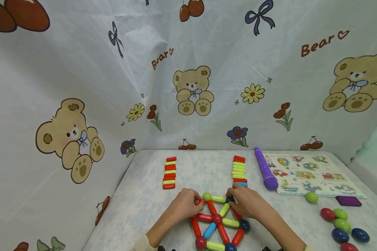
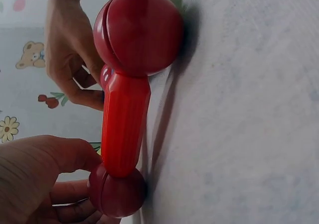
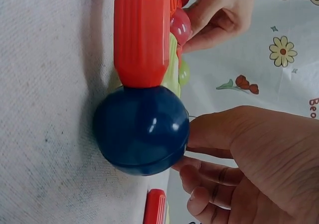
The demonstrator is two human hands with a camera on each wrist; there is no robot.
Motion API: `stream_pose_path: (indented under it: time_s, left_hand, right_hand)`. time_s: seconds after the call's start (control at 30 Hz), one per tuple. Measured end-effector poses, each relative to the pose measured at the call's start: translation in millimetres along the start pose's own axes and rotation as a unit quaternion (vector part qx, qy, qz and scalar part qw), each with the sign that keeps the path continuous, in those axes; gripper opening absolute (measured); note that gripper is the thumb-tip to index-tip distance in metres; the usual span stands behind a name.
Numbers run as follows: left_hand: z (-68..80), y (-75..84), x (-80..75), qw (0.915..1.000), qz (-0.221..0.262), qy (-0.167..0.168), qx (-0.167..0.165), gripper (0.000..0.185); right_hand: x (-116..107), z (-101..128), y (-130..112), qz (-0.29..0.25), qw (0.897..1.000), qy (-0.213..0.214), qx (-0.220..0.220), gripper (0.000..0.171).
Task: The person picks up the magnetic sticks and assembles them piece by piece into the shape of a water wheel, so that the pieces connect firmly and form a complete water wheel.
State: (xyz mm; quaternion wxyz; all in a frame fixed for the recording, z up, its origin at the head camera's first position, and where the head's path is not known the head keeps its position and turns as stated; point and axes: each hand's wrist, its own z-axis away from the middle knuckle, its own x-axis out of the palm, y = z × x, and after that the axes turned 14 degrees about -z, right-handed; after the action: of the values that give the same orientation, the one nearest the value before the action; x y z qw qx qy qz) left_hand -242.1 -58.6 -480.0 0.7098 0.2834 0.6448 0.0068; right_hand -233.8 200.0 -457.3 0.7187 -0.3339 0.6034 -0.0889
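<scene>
Both hands are at a flat six-sided frame of rods and balls with a red ball [image 1: 217,219] at its centre. My left hand [image 1: 185,203] pinches a red ball [image 2: 117,194] at the frame's left corner, mostly hidden in the head view. From it a red rod [image 2: 125,127] runs to a nearer red ball [image 2: 138,32]. My right hand [image 1: 246,201] holds a dark blue ball [image 1: 230,199] at the far right corner. Another blue ball [image 3: 142,130] hides its fingertips in the right wrist view. A green ball [image 1: 207,197] sits between the hands.
Red and yellow-green rods [image 1: 169,172] lie in a column at the back left; a second column [image 1: 239,168] is behind my right hand. Further right are a purple microphone [image 1: 265,169], a picture board [image 1: 311,172], a purple block [image 1: 348,201] and loose balls [image 1: 342,225].
</scene>
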Motion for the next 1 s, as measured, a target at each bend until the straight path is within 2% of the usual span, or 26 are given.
stream_pose_path:
  time_s: [0.17, 0.23, 0.43, 0.6, 0.7, 0.83, 1.0]
  left_hand:
    - [-1.2, -5.2, -7.1, 0.9997, -0.024, 0.011, -0.001, 0.020]
    - [-2.4, -12.9, -13.7, 0.9985, -0.047, 0.030, -0.004, 0.021]
    - [-8.3, -51.7, -35.6, 0.9847, -0.130, 0.108, -0.043, 0.017]
    - [-8.3, -78.9, -39.9, 0.9747, -0.162, 0.138, -0.069, 0.015]
    - [-7.2, -88.4, -38.8, 0.9711, -0.179, 0.141, -0.072, 0.017]
    - [-6.4, -93.3, -37.4, 0.9709, -0.188, 0.132, -0.070, 0.022]
    - [-5.7, -85.5, -35.4, 0.9754, -0.181, 0.107, -0.065, 0.018]
  right_hand:
    - [-1.9, 0.9, -0.8, 0.003, 1.000, 0.002, 0.002, 0.018]
    - [-2.5, 1.1, -0.8, 0.002, 1.000, 0.002, 0.004, 0.017]
    - [-3.5, 1.0, 1.0, -0.004, 1.000, -0.001, 0.008, 0.017]
    - [-4.0, 1.0, 2.8, -0.007, 1.000, -0.004, 0.012, 0.017]
    - [-3.6, 0.8, 4.0, -0.009, 1.000, 0.000, 0.006, 0.017]
    - [-2.5, -0.3, 5.8, -0.016, 1.000, 0.010, -0.008, 0.019]
    - [-0.6, -1.3, 9.7, -0.022, 0.999, 0.021, -0.025, 0.020]
